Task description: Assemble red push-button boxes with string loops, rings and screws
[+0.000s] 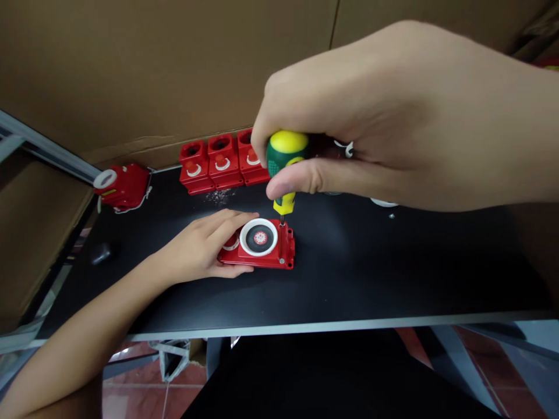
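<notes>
A red plastic housing (268,258) lies flat on the black tabletop, with a white ring (243,247) around a dark round centre on its face. My left hand (203,244) grips its left end, fingers over the far edge and thumb along the near side. In my right hand (375,122) is a green and yellow screwdriver (285,205), held upright with fingers curled round the handle. Its tip meets the housing's far right corner. At the near right corner a silver screw (282,261) shows. My right hand hides part of the table behind it.
Several similar red housings (222,171) stand in a row along the cardboard at the back. Another red unit with a white ring (126,186) sits at the far left. A small black object (101,252) lies left on the black table (371,279); a small metal piece (392,216) lies right.
</notes>
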Motion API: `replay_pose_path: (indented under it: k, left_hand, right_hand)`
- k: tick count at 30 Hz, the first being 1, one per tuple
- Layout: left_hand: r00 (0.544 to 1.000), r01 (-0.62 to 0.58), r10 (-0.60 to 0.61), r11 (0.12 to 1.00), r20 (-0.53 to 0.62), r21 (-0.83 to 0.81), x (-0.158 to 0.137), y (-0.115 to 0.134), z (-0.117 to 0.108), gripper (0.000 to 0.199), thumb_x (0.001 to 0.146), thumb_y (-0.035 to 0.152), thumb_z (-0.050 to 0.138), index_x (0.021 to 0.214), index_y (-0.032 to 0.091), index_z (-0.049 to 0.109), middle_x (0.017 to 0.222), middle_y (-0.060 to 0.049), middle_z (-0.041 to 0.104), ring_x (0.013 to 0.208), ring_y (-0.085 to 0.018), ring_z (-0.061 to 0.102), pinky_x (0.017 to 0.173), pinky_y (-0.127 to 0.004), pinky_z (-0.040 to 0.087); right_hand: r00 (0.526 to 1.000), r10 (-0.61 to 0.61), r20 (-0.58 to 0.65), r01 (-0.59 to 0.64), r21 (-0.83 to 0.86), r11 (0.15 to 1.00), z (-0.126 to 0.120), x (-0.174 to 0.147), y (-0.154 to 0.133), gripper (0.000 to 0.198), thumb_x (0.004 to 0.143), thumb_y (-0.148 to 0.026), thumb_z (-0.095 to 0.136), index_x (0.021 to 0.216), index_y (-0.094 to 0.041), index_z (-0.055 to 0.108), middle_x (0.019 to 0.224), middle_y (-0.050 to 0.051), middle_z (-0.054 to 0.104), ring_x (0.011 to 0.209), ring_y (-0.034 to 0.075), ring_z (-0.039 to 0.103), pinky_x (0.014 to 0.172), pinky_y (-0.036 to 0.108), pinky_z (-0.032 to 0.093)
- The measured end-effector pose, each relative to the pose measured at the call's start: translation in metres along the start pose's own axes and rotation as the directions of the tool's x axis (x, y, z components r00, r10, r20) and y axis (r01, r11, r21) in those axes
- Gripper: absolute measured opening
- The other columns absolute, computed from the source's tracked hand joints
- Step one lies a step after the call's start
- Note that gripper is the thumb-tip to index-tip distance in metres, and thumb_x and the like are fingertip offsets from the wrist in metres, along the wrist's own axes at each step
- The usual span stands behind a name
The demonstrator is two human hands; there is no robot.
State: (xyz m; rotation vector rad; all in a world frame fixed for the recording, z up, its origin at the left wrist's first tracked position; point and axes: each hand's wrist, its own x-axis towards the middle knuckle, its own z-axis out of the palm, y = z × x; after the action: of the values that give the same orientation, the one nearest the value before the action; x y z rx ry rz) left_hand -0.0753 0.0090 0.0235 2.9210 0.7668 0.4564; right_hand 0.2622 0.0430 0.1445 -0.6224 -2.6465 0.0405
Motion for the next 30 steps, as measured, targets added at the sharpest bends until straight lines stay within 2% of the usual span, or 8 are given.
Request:
replay_pose_path:
  k: [6,10,13,16,19,23,26,30]
  left_hand:
    - [1.000,0.002,-0.001,1.000,0.014,-0.026,0.000,0.001,0.000,0.080,0.113,0.071,0.068,0.168,0.015,0.052,0.141,-0.023,0.079,0.126,-0.035,0.082,0.110,-0.045,0.070]
    - [0.998,0.007,-0.002,0.996,0.056,-0.091,0.002,0.000,-0.002,0.081,0.111,0.066,0.074,0.172,0.019,0.050,0.149,-0.021,0.077,0.133,-0.035,0.080,0.119,-0.046,0.066]
    - [0.998,0.017,-0.008,0.990,0.064,-0.143,0.002,0.000,-0.003,0.078,0.111,0.063,0.076,0.171,0.020,0.051,0.151,-0.021,0.077,0.135,-0.034,0.079,0.122,-0.046,0.064]
    - [0.999,0.026,-0.018,0.987,0.049,-0.156,0.000,-0.001,-0.001,0.076,0.111,0.062,0.076,0.171,0.021,0.052,0.150,-0.020,0.077,0.134,-0.034,0.079,0.120,-0.044,0.065]
    - [1.000,0.003,0.001,0.991,0.025,-0.136,-0.001,-0.002,0.001,0.076,0.113,0.064,0.073,0.171,0.021,0.051,0.149,-0.020,0.077,0.132,-0.033,0.080,0.116,-0.042,0.067]
    - [1.000,-0.015,0.018,0.994,0.019,-0.108,0.000,-0.003,0.002,0.076,0.113,0.063,0.073,0.172,0.022,0.049,0.143,-0.019,0.079,0.126,-0.033,0.082,0.109,-0.042,0.070]
    - [1.000,-0.022,0.024,0.994,0.011,-0.106,0.001,-0.002,0.001,0.078,0.112,0.061,0.076,0.174,0.023,0.048,0.143,-0.020,0.079,0.126,-0.034,0.082,0.108,-0.044,0.071]
    - [1.000,-0.027,0.029,0.993,0.010,-0.119,0.002,-0.001,0.000,0.078,0.113,0.063,0.073,0.174,0.021,0.048,0.145,-0.021,0.079,0.127,-0.034,0.082,0.111,-0.044,0.070]
  right_hand:
    - [1.000,-0.021,0.015,0.020,0.072,0.997,0.001,0.003,0.010,0.038,0.120,-0.052,0.046,0.121,-0.027,0.075,0.115,-0.004,0.075,0.101,0.016,0.068,0.099,0.034,0.054]
    - [0.994,-0.094,0.058,0.085,0.135,0.987,-0.001,0.004,0.013,0.038,0.122,-0.048,0.043,0.130,-0.027,0.074,0.123,-0.004,0.075,0.106,0.016,0.069,0.100,0.032,0.054]
    - [0.994,-0.096,0.051,0.093,0.063,0.994,-0.001,0.002,0.011,0.043,0.122,-0.054,0.042,0.124,-0.026,0.074,0.117,-0.003,0.075,0.099,0.016,0.068,0.096,0.034,0.055]
    - [1.000,-0.015,-0.023,0.011,-0.150,0.989,0.000,-0.002,0.002,0.060,0.116,-0.072,0.036,0.113,-0.027,0.074,0.097,-0.004,0.071,0.088,0.017,0.067,0.091,0.037,0.055]
    - [0.989,0.134,-0.068,-0.149,-0.373,0.916,0.001,-0.004,-0.010,0.075,0.109,-0.084,0.028,0.111,-0.027,0.076,0.084,0.000,0.068,0.098,0.026,0.073,0.094,0.042,0.058]
    - [0.955,0.295,-0.006,-0.260,-0.491,0.831,0.002,0.001,-0.026,0.087,0.105,-0.094,0.029,0.122,-0.025,0.079,0.099,0.011,0.076,0.106,0.039,0.077,0.079,0.048,0.062]
    - [0.956,0.294,-0.018,-0.265,-0.487,0.832,0.003,0.002,-0.030,0.074,0.107,-0.089,0.039,0.123,-0.027,0.076,0.100,0.010,0.074,0.104,0.036,0.077,0.072,0.044,0.061]
    - [0.991,0.133,-0.008,-0.126,-0.365,0.923,0.002,0.001,-0.024,0.045,0.114,-0.066,0.045,0.112,-0.029,0.070,0.089,0.002,0.068,0.095,0.026,0.072,0.083,0.039,0.061]
